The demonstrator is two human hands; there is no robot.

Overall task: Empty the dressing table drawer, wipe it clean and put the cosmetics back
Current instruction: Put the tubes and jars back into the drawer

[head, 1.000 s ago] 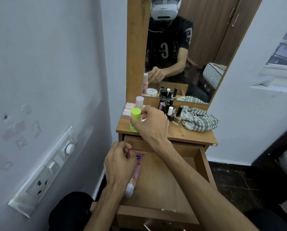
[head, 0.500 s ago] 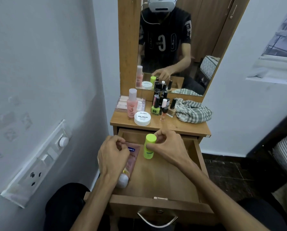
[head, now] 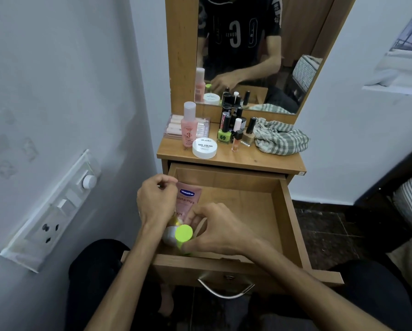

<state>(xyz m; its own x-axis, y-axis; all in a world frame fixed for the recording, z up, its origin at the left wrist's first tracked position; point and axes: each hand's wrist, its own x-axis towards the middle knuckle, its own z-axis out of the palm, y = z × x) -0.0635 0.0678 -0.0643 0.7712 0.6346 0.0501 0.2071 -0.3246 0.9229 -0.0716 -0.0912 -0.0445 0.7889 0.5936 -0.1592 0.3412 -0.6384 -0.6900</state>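
The dressing table drawer point(head: 245, 209) is pulled open. A pink Vaseline tube point(head: 189, 199) lies along its left side, white cap toward me. My left hand point(head: 156, 203) lies over the tube's left edge with curled fingers holding it near its far end. My right hand point(head: 215, 228) grips a small green-capped bottle point(head: 184, 233) upright at the drawer's front left, beside the tube's cap. On the table top stand a pink bottle point(head: 189, 126), a white nail-polish jar point(head: 204, 147), a green nail polish point(head: 224, 135) and several small dark bottles.
A green checked cloth point(head: 280, 137) lies bunched on the table top's right side. A clear box point(head: 175, 127) sits behind the pink bottle. The mirror point(head: 252, 51) rises behind. A switch panel point(head: 54, 211) is on the left wall. The drawer's metal handle point(head: 225, 289) faces me.
My right hand brought the green-capped bottle from the table top down into the drawer, then toward its front left. My left hand stayed on the pink tube.
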